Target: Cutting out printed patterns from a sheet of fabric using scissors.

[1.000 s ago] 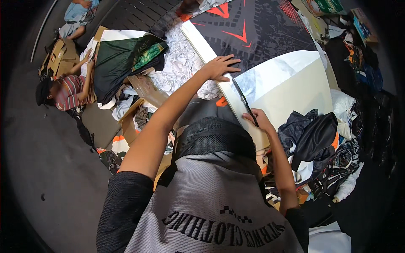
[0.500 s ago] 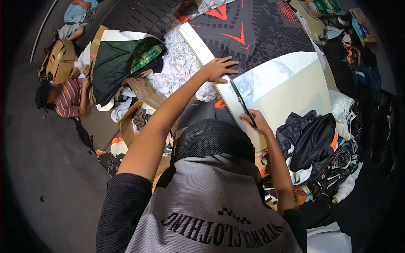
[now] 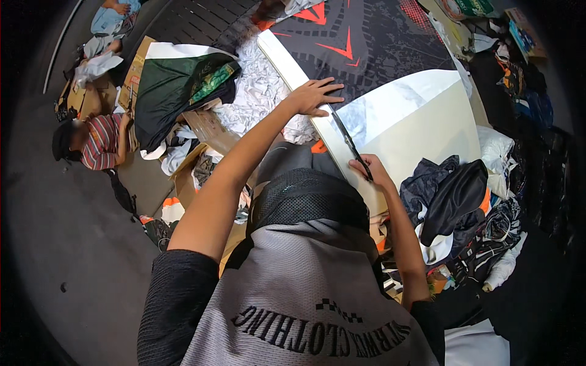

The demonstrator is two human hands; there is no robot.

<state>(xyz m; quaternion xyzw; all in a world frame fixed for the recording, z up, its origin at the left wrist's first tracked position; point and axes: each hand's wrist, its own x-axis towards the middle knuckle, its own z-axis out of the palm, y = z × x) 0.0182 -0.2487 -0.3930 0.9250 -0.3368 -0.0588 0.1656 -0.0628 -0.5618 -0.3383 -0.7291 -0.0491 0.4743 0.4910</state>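
Note:
My right hand [image 3: 376,173] grips the handles of a pair of black-handled scissors [image 3: 350,141], whose blades point away from me along the near edge of a pale table [image 3: 421,146]. Spread out on that table is a dark printed fabric [image 3: 390,55] with red arrow shapes and a white border [image 3: 400,102]. Beyond the scissor tips, my left hand [image 3: 312,97] rests palm down with its fingers apart, across the table edge and the fabric. How far the blades are parted is too fine to make out.
Black garments [image 3: 448,195] lie heaped at the table's right corner. Crumpled white cloth [image 3: 253,85] fills the space left of the table. Farther left, a dark green cloth [image 3: 168,94] drapes over cardboard, and a person in a striped shirt [image 3: 102,141] sits on the floor.
My hands stay in nearly the same place; the scissors have shifted very slightly. At the far left, a white piece of cloth has come up beside the seated person.

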